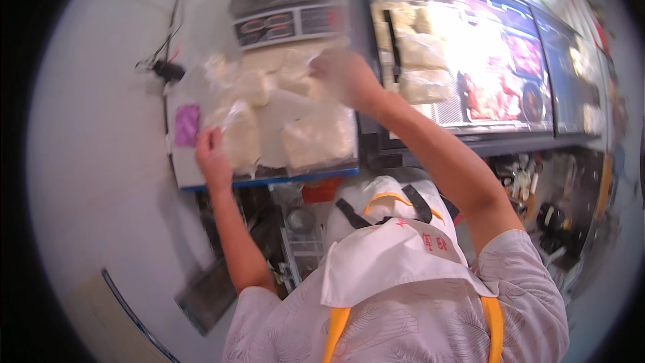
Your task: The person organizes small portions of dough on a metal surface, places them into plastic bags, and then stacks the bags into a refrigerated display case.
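Several clear plastic bags of a pale, cream-coloured food lie on the white counter. My left hand (214, 154) is at the outer edge of the left bag (240, 138), its fingers curled on the plastic. Close beside it lies a small purple packet (187, 125). My right hand (346, 79) is over the far right bags, near another bag (295, 70). Motion blurs it, so I cannot make out whether its fingers hold any plastic. A larger pale bag (317, 140) lies nearer me, below the right hand.
A digital scale (285, 23) with a metal top stands behind the bags. To the right, a lit glass-topped display case (463, 131) holds pale bags and red meat. A black cabled object (168, 70) lies at the left edge. Below right is a cluttered shelf (531, 188).
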Demonstrator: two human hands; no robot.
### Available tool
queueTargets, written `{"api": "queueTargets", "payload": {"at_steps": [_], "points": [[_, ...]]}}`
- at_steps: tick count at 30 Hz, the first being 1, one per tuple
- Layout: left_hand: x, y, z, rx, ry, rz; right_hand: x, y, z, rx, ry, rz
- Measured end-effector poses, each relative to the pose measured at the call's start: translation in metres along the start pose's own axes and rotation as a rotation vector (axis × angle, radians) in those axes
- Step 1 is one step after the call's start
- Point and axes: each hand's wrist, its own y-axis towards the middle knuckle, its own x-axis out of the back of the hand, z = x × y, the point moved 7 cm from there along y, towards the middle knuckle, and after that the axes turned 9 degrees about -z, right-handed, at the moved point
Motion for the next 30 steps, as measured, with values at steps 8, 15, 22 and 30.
{"api": "queueTargets", "payload": {"at_steps": [8, 15, 22, 30], "points": [[-0.030, 0.006, -0.129, 0.080, -0.130, 0.237, 0.147, -0.078, -0.014, -0.586, 0.323, -0.205], [-0.101, -0.060, -0.209, 0.120, -0.158, 0.513, 0.259, -0.234, -0.022, -0.933, 0.362, -0.496], [-0.161, -0.194, -0.294, -0.056, -0.174, 0.803, 0.332, -0.438, 0.017, -1.008, 0.281, -0.966], [-0.183, -0.370, -0.374, -0.222, -0.243, 1.208, 0.334, -0.679, 0.075, -1.315, 0.134, -1.343]]}}
